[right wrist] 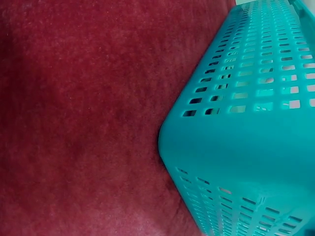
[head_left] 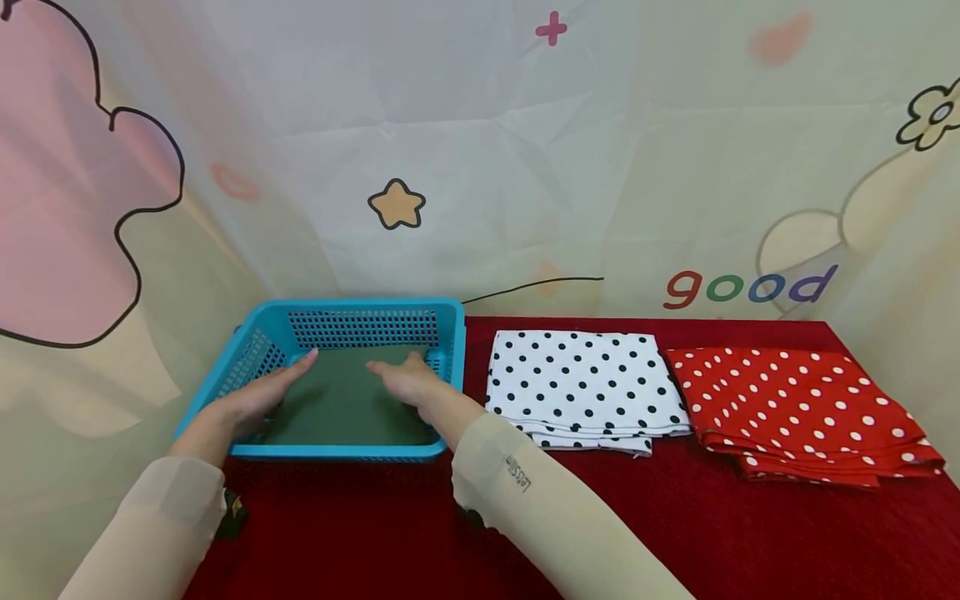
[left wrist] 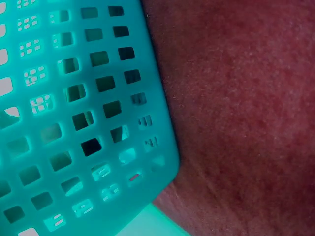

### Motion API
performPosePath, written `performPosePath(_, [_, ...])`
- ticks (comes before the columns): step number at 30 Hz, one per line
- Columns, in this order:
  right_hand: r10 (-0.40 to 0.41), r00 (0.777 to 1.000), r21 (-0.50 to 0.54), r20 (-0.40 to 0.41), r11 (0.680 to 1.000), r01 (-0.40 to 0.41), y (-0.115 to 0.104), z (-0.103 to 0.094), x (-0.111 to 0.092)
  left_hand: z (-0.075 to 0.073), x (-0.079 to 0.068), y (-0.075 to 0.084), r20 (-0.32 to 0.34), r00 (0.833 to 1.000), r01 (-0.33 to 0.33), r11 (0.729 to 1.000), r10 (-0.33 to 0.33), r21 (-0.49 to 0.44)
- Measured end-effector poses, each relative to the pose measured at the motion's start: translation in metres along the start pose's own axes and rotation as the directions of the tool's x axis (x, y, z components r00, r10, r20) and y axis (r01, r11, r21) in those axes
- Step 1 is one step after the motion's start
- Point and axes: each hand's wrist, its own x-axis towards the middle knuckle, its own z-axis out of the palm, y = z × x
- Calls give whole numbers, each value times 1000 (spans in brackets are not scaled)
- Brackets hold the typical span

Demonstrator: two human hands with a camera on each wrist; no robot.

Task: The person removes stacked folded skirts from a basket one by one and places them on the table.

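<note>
A dark green, flat rectangular piece that looks like folded cloth (head_left: 345, 404) lies inside the blue plastic basket (head_left: 360, 452). My left hand (head_left: 262, 396) reaches over the basket's left side, its thumb straight along the green piece's left edge. From the right, my right hand (head_left: 411, 383) reaches in, thumb pointing inward over the green piece. The other fingers of both hands are mostly hidden down at its sides, and I cannot tell whether they grip it. Both wrist views show only the basket's perforated outer walls (left wrist: 54, 118) and the red tabletop (right wrist: 88, 118), no hand.
A folded white cloth with black dots (head_left: 577, 383) lies right of the basket. Beyond it is a folded red cloth with white dots (head_left: 795, 408). A printed curtain (head_left: 480, 167) hangs behind the table. Small dark items (head_left: 232, 514) show by the left sleeve.
</note>
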Motion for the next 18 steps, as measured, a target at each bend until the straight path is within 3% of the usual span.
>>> performPosePath(4, [-13,1000,-16,-6,1000,13,0,1,0,1,1,-1,18,999,-31,999,30,18])
performPosePath(11, [-56,998,-23,-3,998,55,1,3,0,4,-2,-4,-30,997,-64,998,64,-1])
performPosePath(18, [-60,997,-46,52,997,63,0,-1,0,6,-1,-3,-5,986,-169,986,169,0])
